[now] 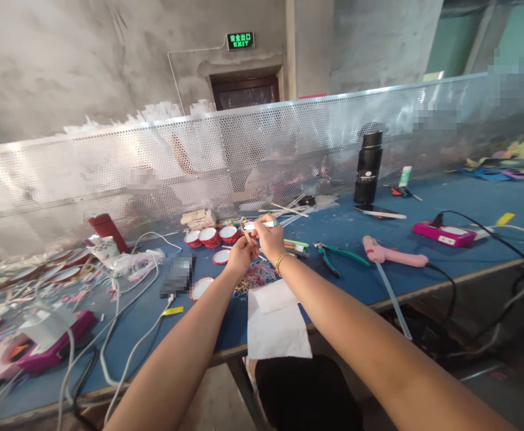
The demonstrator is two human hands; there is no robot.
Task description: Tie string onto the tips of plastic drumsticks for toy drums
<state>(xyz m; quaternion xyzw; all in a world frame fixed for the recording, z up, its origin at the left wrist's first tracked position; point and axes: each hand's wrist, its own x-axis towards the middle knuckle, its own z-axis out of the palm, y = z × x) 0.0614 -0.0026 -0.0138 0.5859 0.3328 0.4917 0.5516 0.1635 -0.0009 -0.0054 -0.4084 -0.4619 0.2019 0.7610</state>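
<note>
My right hand [270, 238] is closed around a white marker pen [265, 225] with a green end, held nearly level above the table. Close beside it, my left hand [242, 254] pinches something thin and pale like a stick, partly hidden by the fingers. Behind the hands stand small round red pieces with white tops [208, 235], some stacked. Two more white-topped discs lie nearer, one being the front disc [202, 288] beside my left forearm. Under my hands is a heap of coloured elastic bands or strings [258, 275]. A white cloth [277, 326] hangs over the table edge.
Teal-handled pliers [340, 256] and a pink glue gun [394, 254] lie to the right. Farther back stands a black bottle [368, 167]. Purple power strip [444, 233], phone [178, 274] and loose cables sit around. A perforated metal screen [244, 143] borders the blue table.
</note>
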